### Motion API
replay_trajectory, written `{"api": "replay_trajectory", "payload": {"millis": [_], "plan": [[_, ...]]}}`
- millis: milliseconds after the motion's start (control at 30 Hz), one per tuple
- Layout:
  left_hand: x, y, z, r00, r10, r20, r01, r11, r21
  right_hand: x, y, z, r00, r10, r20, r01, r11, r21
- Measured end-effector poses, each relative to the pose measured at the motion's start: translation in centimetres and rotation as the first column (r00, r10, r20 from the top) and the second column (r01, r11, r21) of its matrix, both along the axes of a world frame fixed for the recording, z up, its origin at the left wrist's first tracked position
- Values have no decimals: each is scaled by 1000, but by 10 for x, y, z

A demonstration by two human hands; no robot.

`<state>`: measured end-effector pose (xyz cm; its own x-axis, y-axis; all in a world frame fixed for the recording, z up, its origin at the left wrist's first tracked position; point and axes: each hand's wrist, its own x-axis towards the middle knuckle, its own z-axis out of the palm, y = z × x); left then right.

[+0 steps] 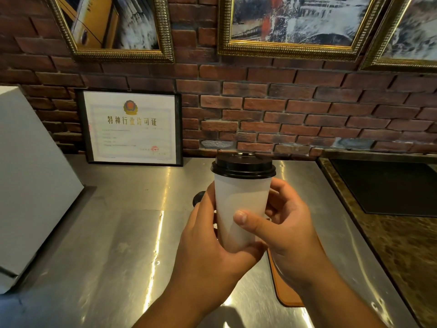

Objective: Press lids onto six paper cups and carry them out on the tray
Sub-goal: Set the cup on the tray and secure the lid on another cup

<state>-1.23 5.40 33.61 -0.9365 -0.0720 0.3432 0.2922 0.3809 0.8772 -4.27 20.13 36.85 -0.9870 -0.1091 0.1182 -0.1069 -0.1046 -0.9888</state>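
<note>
Left hand [208, 245] and right hand [290, 230] curl round 1 upright paper cup [238, 200], black lid [243, 166] seated, with the tray [283, 294] lying below, nearer the right hand.

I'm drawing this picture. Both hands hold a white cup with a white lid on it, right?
Nearly. The head view shows the lid is black, not white. The left hand and right hand do both hold the white cup.

White paper cup [238, 209], upright, black lid [243, 165] on, above orange tray [285, 290]
</note>
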Motion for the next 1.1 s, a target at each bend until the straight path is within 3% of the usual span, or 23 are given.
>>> {"api": "replay_trajectory", "payload": {"millis": [1100], "plan": [[7, -6, -4, 999, 44, -19, -43, 999, 7, 9, -2, 6, 996, 73, -52, -71, 997, 35]]}}
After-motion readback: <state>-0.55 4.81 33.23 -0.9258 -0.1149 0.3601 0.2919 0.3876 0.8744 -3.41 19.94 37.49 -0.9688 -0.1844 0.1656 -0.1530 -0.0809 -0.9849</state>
